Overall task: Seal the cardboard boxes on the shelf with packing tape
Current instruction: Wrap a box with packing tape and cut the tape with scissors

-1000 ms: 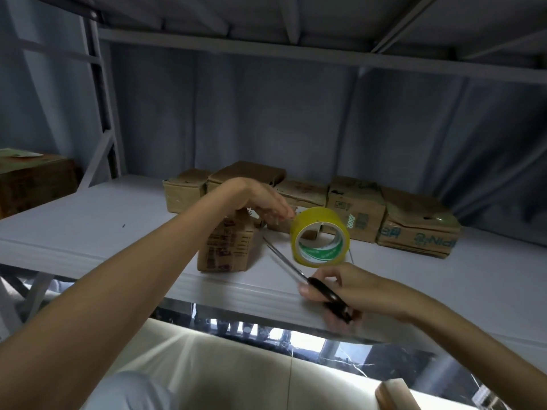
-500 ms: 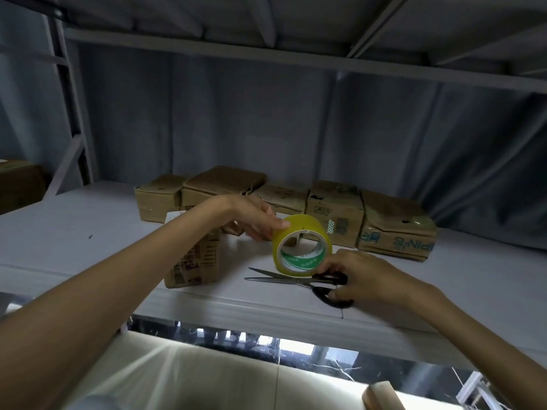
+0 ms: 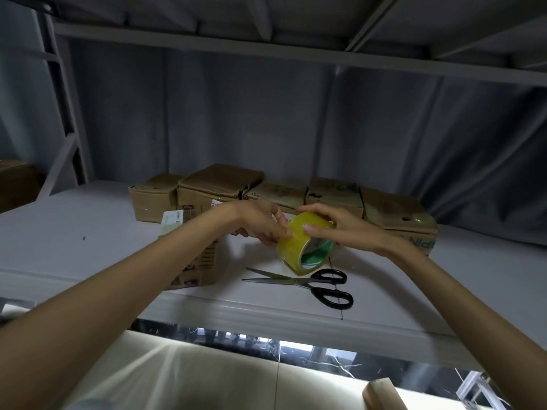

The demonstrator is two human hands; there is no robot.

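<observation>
Head view: the yellow tape roll [image 3: 299, 245] hangs mid-frame above the shelf [image 3: 88, 247], gripped by the right hand [image 3: 340, 229] while the left hand [image 3: 263, 226] pinches at its outer wrap. Scissors [image 3: 307, 284] lie open just below; the cardboard boxes [image 3: 325, 196] line up behind. If the loose end slips, it may restick or tear narrow.
</observation>
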